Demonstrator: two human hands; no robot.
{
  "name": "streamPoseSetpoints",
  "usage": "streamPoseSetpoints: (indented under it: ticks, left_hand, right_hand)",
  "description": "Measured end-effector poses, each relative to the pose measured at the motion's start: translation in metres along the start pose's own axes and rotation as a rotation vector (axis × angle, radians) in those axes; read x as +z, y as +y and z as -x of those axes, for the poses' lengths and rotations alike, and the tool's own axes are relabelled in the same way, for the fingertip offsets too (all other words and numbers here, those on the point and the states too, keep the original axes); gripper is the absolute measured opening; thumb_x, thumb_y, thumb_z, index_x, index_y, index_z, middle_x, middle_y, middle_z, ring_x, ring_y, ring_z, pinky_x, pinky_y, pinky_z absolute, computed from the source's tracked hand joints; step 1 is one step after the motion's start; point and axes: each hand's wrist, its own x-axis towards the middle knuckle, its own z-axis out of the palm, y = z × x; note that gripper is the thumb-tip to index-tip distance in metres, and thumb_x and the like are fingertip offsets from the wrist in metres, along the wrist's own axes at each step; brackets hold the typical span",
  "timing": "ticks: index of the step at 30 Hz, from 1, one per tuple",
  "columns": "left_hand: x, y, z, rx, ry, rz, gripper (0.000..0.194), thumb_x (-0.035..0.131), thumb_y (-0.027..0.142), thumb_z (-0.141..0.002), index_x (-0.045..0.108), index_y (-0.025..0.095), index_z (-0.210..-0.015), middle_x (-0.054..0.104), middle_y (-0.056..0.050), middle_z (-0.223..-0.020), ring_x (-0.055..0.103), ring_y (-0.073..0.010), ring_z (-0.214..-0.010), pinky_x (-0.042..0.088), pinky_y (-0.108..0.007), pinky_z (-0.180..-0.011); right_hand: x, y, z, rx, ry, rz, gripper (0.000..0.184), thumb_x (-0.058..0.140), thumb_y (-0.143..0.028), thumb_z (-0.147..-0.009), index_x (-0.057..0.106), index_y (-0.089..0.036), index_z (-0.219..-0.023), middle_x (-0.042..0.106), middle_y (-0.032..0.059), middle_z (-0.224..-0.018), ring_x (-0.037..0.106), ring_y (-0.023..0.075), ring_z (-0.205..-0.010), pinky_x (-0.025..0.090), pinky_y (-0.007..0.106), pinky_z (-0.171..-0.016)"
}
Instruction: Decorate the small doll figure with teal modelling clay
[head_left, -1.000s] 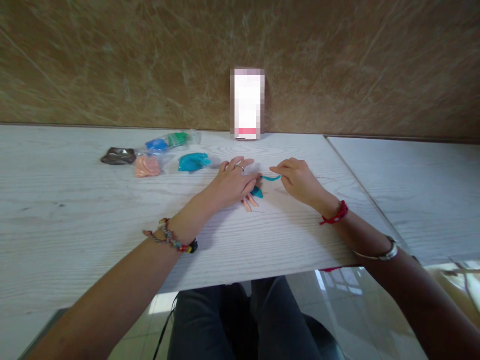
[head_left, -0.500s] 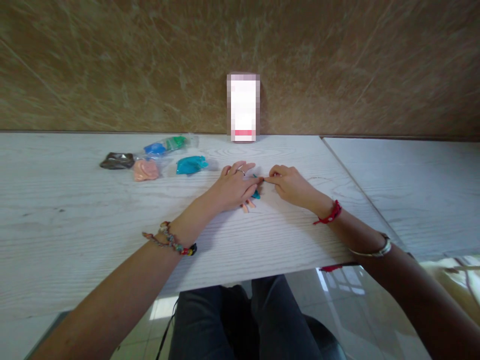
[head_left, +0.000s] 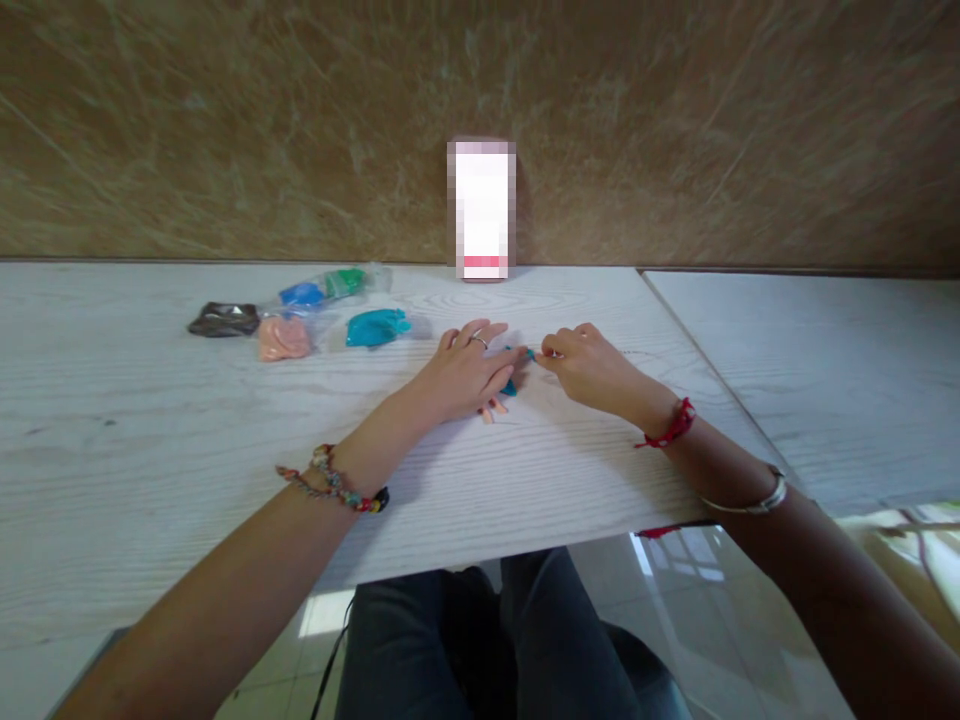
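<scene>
My left hand (head_left: 469, 372) lies over a small shape of soft modelling clay, its fingers stretched out and the index pointing right. From under it show a piece of teal clay (head_left: 510, 388) and thin peach clay strips (head_left: 493, 409); the rest of the shape is hidden. My right hand (head_left: 585, 362) is closed, with thumb and index together at a tiny teal clay bit (head_left: 531, 354). That bit sits between the fingertips of both hands, close to the left index.
Bagged clay lies to the left: teal (head_left: 375, 327), peach (head_left: 283, 339), dark brown (head_left: 223, 320), blue (head_left: 301, 296) and green (head_left: 345, 283). A phone (head_left: 482, 210) with a blurred screen leans on the marbled wall (head_left: 225, 130). The white table (head_left: 187, 450) has a seam at right.
My right hand has drawn slightly right, and more of the tiny teal bit shows between the fingertips. My left hand stays over the clay shape. The view has shifted slightly.
</scene>
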Motion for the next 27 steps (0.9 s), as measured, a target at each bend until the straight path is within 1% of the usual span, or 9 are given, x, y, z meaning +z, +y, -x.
streamPoseSetpoints:
  ticks: [3, 6, 10, 13, 15, 17, 19, 24, 27]
  left_hand:
    - [0.002, 0.002, 0.000, 0.015, 0.005, 0.021, 0.040, 0.028, 0.035, -0.094, 0.051, 0.031, -0.127, 0.039, -0.008, -0.140, 0.029, -0.0280, -0.129, 0.030, -0.050, -0.098]
    - [0.000, 0.004, -0.001, 0.018, 0.015, 0.014, 0.040, 0.028, 0.035, -0.094, 0.057, 0.028, -0.121, 0.039, -0.008, -0.140, 0.029, -0.0293, -0.129, 0.030, -0.051, -0.099]
    - [-0.005, 0.007, -0.001, -0.019, 0.106, 0.002, 0.039, 0.033, 0.035, -0.093, 0.062, 0.019, -0.113, 0.043, -0.013, -0.136, 0.030, -0.0305, -0.129, 0.029, -0.050, -0.100]
    - [-0.005, 0.007, -0.002, -0.043, 0.138, -0.004, 0.038, 0.036, 0.037, -0.092, 0.060, 0.019, -0.116, 0.044, -0.014, -0.135, 0.031, -0.0309, -0.128, 0.031, -0.049, -0.099]
    - [-0.003, 0.006, -0.002, -0.044, 0.101, 0.003, 0.039, 0.036, 0.040, -0.092, 0.056, 0.023, -0.121, 0.043, -0.012, -0.136, 0.031, -0.0309, -0.128, 0.032, -0.050, -0.098]
    - [-0.001, 0.004, -0.002, -0.027, 0.041, 0.009, 0.039, 0.034, 0.043, -0.092, 0.057, 0.027, -0.120, 0.042, -0.010, -0.138, 0.030, -0.0309, -0.128, 0.032, -0.050, -0.098]
    - [0.000, 0.003, -0.001, -0.006, 0.007, -0.005, 0.040, 0.031, 0.044, -0.093, 0.059, 0.029, -0.118, 0.040, -0.008, -0.140, 0.030, -0.0312, -0.128, 0.031, -0.051, -0.097]
    - [-0.002, 0.003, 0.000, 0.012, 0.008, -0.076, 0.043, 0.027, 0.044, -0.094, 0.058, 0.030, -0.119, 0.040, -0.008, -0.140, 0.029, -0.0301, -0.129, 0.030, -0.050, -0.098]
    - [-0.002, 0.004, 0.000, 0.011, 0.008, -0.077, 0.043, 0.027, 0.045, -0.094, 0.053, 0.030, -0.125, 0.039, -0.009, -0.140, 0.029, -0.0295, -0.129, 0.030, -0.049, -0.099]
  right_hand:
    - [0.001, 0.000, 0.000, 0.027, 0.011, -0.022, 0.029, 0.041, -0.004, -0.083, 0.066, -0.014, -0.093, 0.063, 0.0100, -0.096, 0.051, 0.0177, -0.082, 0.030, 0.032, -0.074]
    - [0.004, 0.003, -0.001, 0.061, 0.029, -0.081, 0.031, 0.041, -0.003, -0.083, 0.067, -0.016, -0.093, 0.064, 0.0080, -0.096, 0.052, 0.0166, -0.084, 0.031, 0.030, -0.073]
    - [0.004, 0.005, -0.002, 0.048, 0.030, -0.105, 0.031, 0.042, -0.003, -0.082, 0.068, -0.018, -0.091, 0.065, 0.0071, -0.095, 0.052, 0.0162, -0.083, 0.030, 0.030, -0.072]
    - [-0.001, 0.005, -0.002, 0.043, 0.014, -0.089, 0.030, 0.043, -0.005, -0.083, 0.069, -0.017, -0.090, 0.065, 0.0079, -0.095, 0.052, 0.0167, -0.083, 0.029, 0.032, -0.073]
    - [-0.004, 0.006, -0.002, 0.043, 0.011, -0.066, 0.028, 0.044, -0.006, -0.082, 0.070, -0.016, -0.088, 0.065, 0.0092, -0.095, 0.052, 0.0178, -0.084, 0.029, 0.033, -0.073]
    - [-0.008, 0.009, 0.001, 0.043, 0.010, -0.035, 0.027, 0.045, -0.007, -0.082, 0.071, -0.015, -0.085, 0.065, 0.0104, -0.095, 0.052, 0.0188, -0.084, 0.028, 0.033, -0.073]
    - [-0.011, 0.012, 0.003, 0.036, -0.002, 0.000, 0.027, 0.045, -0.007, -0.083, 0.071, -0.015, -0.084, 0.066, 0.0107, -0.094, 0.052, 0.0193, -0.084, 0.027, 0.034, -0.072]
    - [-0.018, 0.016, 0.009, 0.011, -0.073, 0.066, 0.027, 0.044, -0.009, -0.085, 0.070, -0.015, -0.085, 0.066, 0.0097, -0.091, 0.052, 0.0190, -0.081, 0.026, 0.032, -0.069]
    - [-0.022, 0.015, 0.009, 0.012, -0.102, 0.076, 0.026, 0.043, -0.009, -0.085, 0.068, -0.013, -0.089, 0.066, 0.0100, -0.092, 0.053, 0.0186, -0.081, 0.026, 0.032, -0.067]
